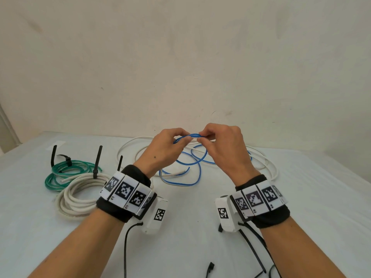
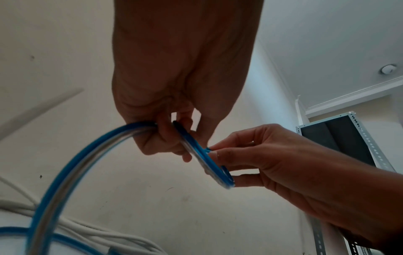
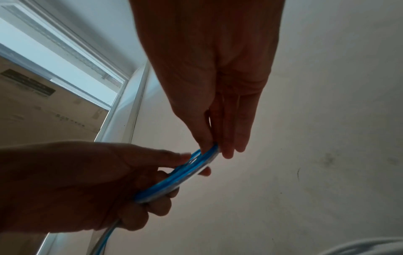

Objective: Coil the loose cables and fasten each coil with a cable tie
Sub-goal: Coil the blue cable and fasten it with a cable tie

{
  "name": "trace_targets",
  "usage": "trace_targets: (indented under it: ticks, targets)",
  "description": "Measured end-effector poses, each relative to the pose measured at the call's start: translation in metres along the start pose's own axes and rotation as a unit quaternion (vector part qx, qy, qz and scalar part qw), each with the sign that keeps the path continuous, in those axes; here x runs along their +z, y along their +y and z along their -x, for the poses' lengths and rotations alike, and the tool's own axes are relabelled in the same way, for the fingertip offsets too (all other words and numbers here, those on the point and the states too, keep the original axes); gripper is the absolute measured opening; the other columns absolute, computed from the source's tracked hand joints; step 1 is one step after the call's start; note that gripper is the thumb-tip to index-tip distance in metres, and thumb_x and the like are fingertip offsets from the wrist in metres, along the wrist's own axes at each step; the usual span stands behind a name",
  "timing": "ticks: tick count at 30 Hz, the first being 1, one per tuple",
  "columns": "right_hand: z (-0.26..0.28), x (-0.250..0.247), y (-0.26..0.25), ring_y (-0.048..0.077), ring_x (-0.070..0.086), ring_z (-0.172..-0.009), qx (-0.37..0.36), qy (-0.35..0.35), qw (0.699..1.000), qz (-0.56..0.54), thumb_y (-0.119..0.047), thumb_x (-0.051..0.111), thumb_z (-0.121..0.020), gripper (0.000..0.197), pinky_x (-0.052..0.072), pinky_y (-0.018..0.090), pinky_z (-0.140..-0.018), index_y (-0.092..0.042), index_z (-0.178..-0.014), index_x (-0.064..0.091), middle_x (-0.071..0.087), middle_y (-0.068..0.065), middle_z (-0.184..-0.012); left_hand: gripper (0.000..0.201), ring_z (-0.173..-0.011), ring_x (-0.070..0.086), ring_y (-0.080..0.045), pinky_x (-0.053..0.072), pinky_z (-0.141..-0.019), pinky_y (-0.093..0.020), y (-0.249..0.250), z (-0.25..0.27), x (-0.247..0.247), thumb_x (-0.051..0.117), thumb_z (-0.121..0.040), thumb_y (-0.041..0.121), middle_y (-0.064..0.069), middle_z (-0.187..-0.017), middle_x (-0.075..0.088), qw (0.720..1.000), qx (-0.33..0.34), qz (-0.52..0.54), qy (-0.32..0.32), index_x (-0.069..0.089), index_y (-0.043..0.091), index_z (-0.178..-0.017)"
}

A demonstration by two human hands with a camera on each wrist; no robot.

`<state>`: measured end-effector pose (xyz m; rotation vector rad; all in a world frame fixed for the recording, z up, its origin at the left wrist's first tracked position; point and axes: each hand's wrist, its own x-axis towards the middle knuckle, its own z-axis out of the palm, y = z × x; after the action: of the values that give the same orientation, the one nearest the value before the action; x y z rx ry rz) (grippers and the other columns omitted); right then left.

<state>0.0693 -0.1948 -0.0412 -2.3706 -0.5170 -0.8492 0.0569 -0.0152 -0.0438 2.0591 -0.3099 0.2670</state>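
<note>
Hands up over the table [image 1: 301, 197], both working the blue cable [image 1: 192, 136]. Left hand [image 1: 164, 149] has its fingers curled round the small loops gathered so far, and the right hand [image 1: 222, 145] pinches the same bundle just beside it, thumb against fingertips. Most of the blue cable lies loose on the table below, draped across the white cable [image 1: 269, 163] that is not yet coiled. That crossing looks like the risk: pull in more blue and it could snag the white and drag it along. Those loops look springy and tight too, so a slack pinch might let them pop open. Spare ties [image 1: 255, 245] lie near the right wrist; reaching for one means a one-handed hold. Green coil [image 1: 60, 173] and white coil [image 1: 80, 193] sit tied at the left.
</note>
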Motion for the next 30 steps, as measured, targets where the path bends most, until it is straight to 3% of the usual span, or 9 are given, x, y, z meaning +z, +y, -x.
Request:
trace_targets:
  ticks: [4, 7, 11, 14, 16, 19, 23, 26, 30]
  targets:
    - [0.001, -0.001, -0.001, 0.024, 0.070, -0.077, -0.001, -0.008, 1.000, 0.006, -0.025, 0.076, -0.091, 0.013, 0.058, 0.046, -0.072, -0.021, -0.086, 0.066, 0.073, -0.002, -0.079, 0.020, -0.059, 0.051, -0.016, 0.044, -0.059, -0.029, 0.000, -0.001, 0.003, 0.055, -0.105, 0.031, -0.005, -0.067, 0.061, 0.999, 0.015, -0.020, 0.042, 0.073, 0.024, -0.107]
    - [0.003, -0.002, -0.008, 0.027, 0.071, -0.078, -0.008, -0.005, 1.000, -0.017, -0.025, 0.071, -0.091, 0.025, 0.058, 0.047, -0.071, -0.031, -0.081, 0.049, 0.073, -0.005, -0.081, 0.020, -0.051, 0.054, -0.005, 0.042, -0.053, -0.014, -0.002, -0.003, 0.004, 0.057, -0.105, 0.029, -0.002, -0.063, 0.064, 0.996, 0.019, -0.019, 0.085, 0.076, 0.025, -0.107]
    - [0.004, -0.007, -0.015, 0.017, 0.074, -0.080, 0.014, 0.009, 0.997, -0.070, -0.016, 0.070, -0.091, 0.042, 0.057, 0.044, -0.074, -0.036, -0.072, 0.038, 0.074, -0.007, -0.086, 0.024, -0.070, 0.062, -0.021, 0.038, -0.052, -0.009, -0.002, -0.004, 0.004, 0.059, -0.104, 0.031, 0.009, -0.079, 0.072, 0.991, 0.016, -0.032, 0.127, 0.079, 0.022, -0.113]
    - [0.005, -0.006, -0.014, 0.013, 0.075, -0.077, 0.032, 0.032, 0.994, -0.101, -0.014, 0.069, -0.092, 0.033, 0.057, 0.044, -0.073, -0.029, -0.077, 0.044, 0.074, -0.008, -0.085, 0.025, -0.090, 0.064, -0.033, 0.036, -0.056, -0.014, -0.004, -0.005, 0.004, 0.060, -0.104, 0.030, 0.019, -0.087, 0.066, 0.989, 0.012, -0.047, 0.142, 0.079, 0.019, -0.115]
    - [0.004, -0.005, -0.013, 0.014, 0.076, -0.075, 0.049, 0.050, 0.989, -0.129, -0.013, 0.067, -0.093, 0.026, 0.058, 0.045, -0.072, -0.022, -0.081, 0.046, 0.075, -0.007, -0.085, 0.024, -0.075, 0.063, -0.025, 0.034, -0.055, -0.017, -0.007, -0.007, 0.001, 0.059, -0.104, 0.030, 0.015, -0.063, 0.059, 0.987, 0.003, -0.055, 0.149, 0.079, 0.020, -0.114]
    - [0.003, -0.006, -0.012, 0.015, 0.076, -0.077, 0.062, 0.050, 0.987, -0.137, -0.009, 0.066, -0.091, 0.022, 0.058, 0.042, -0.074, -0.016, -0.081, 0.047, 0.076, -0.006, -0.084, 0.023, -0.052, 0.048, -0.009, 0.033, -0.049, -0.013, -0.011, -0.009, -0.004, 0.061, -0.103, 0.027, 0.022, -0.051, 0.049, 0.987, 0.004, -0.054, 0.152, 0.081, 0.018, -0.110]
    - [0.003, -0.009, -0.012, 0.011, 0.070, -0.083, 0.110, -0.043, 0.987, -0.109, -0.011, 0.065, -0.088, 0.021, 0.049, 0.022, -0.069, -0.012, -0.079, 0.046, 0.077, -0.005, -0.086, 0.021, -0.057, 0.048, -0.013, 0.035, -0.056, -0.021, -0.008, -0.004, -0.003, 0.061, -0.103, 0.022, 0.005, -0.056, 0.056, 0.982, 0.080, -0.093, 0.146, 0.081, 0.015, -0.109]
    - [0.002, -0.013, -0.011, 0.010, 0.073, -0.084, 0.176, -0.151, 0.959, -0.165, -0.019, 0.064, -0.093, 0.011, 0.057, 0.031, -0.084, -0.017, -0.098, 0.055, 0.078, 0.000, -0.093, 0.021, -0.064, 0.052, -0.014, 0.032, -0.061, -0.019, -0.006, -0.002, 0.000, 0.063, -0.102, 0.022, 0.001, -0.066, 0.057, 0.974, 0.139, -0.134, 0.121, 0.080, 0.020, -0.114]
    - [0.002, -0.019, -0.014, 0.012, 0.067, -0.071, 0.231, -0.233, 0.858, -0.395, -0.014, 0.050, -0.108, 0.016, 0.061, 0.043, -0.093, -0.009, -0.112, 0.065, 0.068, 0.003, -0.078, 0.028, -0.068, 0.051, -0.005, 0.035, -0.066, -0.010, 0.000, 0.000, 0.004, 0.062, -0.103, 0.023, 0.007, -0.074, 0.055, 0.976, 0.166, -0.115, 0.086, 0.072, 0.024, -0.129]
